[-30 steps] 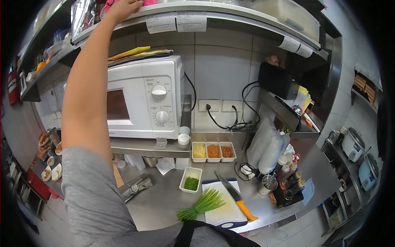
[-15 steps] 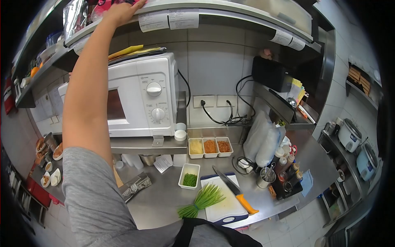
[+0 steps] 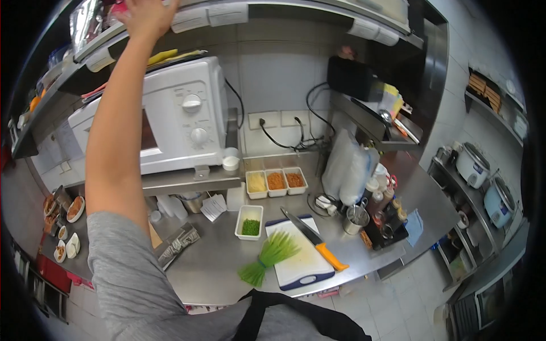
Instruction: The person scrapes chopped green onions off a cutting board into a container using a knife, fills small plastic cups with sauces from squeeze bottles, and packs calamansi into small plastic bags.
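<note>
My left hand [image 3: 149, 18] is raised to the edge of the upper shelf [image 3: 196, 7], with its visible fingers apart and the tips partly cut off by the frame. Close to it are a pinkish-red item [image 3: 118, 8] and a shiny silver bag [image 3: 86, 21]. My right hand is out of view. On the counter below, a bunch of green chives [image 3: 269, 256] lies across a white cutting board [image 3: 300, 258]. A knife with an orange handle [image 3: 330, 256] rests on the board's right side. Chopped greens sit in a white container [image 3: 249, 213] beside it.
A white microwave [image 3: 187, 131] stands on a raised shelf behind my arm. Three small food tubs [image 3: 276, 192] line the counter's back. Bottles [image 3: 380, 204], a metal cup [image 3: 354, 220] and plastic bags [image 3: 347, 170] stand at right. Cables [image 3: 296, 142] hang from wall sockets.
My left hand has shifted left along the shelf edge, and its fingers look more spread. The whole view has moved, so the counter sits higher and further left.
</note>
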The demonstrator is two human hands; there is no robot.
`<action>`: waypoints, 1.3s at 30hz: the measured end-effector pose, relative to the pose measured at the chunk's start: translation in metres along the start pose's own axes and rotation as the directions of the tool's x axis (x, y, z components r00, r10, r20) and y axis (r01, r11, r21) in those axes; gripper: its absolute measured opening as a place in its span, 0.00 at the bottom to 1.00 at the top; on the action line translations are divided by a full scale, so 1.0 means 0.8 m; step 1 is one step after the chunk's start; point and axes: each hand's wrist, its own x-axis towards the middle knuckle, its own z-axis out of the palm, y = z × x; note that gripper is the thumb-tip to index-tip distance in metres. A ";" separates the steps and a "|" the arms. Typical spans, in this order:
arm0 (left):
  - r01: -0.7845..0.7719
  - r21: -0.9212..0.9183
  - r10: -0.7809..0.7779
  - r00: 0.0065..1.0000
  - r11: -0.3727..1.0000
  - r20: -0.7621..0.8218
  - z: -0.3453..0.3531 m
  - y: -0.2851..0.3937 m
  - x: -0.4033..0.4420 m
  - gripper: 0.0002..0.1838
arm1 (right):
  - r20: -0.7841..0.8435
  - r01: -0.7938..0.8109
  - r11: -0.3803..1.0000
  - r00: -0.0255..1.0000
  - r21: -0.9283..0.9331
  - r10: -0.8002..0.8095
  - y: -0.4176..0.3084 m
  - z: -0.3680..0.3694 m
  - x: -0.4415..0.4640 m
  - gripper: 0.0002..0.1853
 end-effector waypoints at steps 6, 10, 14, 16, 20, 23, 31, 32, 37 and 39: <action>-0.241 0.212 0.308 0.865 0.947 -0.395 -0.067 0.118 -0.006 0.31 | -0.024 0.344 0.886 0.929 -0.312 -0.369 0.135 -0.071 0.119 0.17; -0.492 -0.030 0.424 0.779 0.870 -0.462 -0.174 0.227 -0.080 0.20 | -0.173 0.091 0.955 0.974 -0.283 -0.144 -0.119 -0.119 -0.084 0.17; -0.587 -0.479 0.418 0.807 0.653 -0.418 -0.284 0.361 -0.209 0.12 | -0.304 0.196 0.932 0.907 -0.305 -0.291 -0.123 -0.203 -0.073 0.16; -0.481 -0.702 0.397 0.868 0.526 -0.297 -0.324 0.426 -0.280 0.11 | -0.361 0.228 0.903 0.860 -0.363 -0.362 -0.123 -0.240 -0.039 0.14; 0.251 -0.871 0.290 0.873 0.422 0.392 -0.371 0.546 -0.436 0.15 | -0.339 0.384 0.791 0.750 -0.477 -0.568 -0.160 -0.292 0.036 0.06; 0.577 -0.689 0.356 0.592 0.438 0.723 -0.417 0.579 -0.566 0.08 | -0.310 0.516 0.818 0.758 -0.254 -0.574 -0.281 -0.281 0.042 0.03; 0.507 -0.689 0.466 0.507 0.518 0.725 -0.392 0.605 -0.612 0.12 | -0.021 0.599 0.789 0.795 -0.134 -0.607 -0.391 -0.219 0.135 0.07; 0.538 -0.644 0.420 0.490 0.544 0.764 -0.378 0.606 -0.612 0.12 | 0.019 0.653 0.729 0.747 -0.203 -0.664 -0.390 -0.214 0.151 0.07; 0.485 -0.445 0.267 0.392 0.753 0.880 -0.314 0.584 -0.592 0.11 | 0.046 0.587 0.801 0.809 -0.119 -0.586 -0.407 -0.214 0.187 0.07; 0.497 -0.392 0.141 0.467 0.774 0.873 -0.300 0.573 -0.580 0.08 | 0.037 0.573 0.802 0.817 -0.166 -0.576 -0.376 -0.240 0.248 0.09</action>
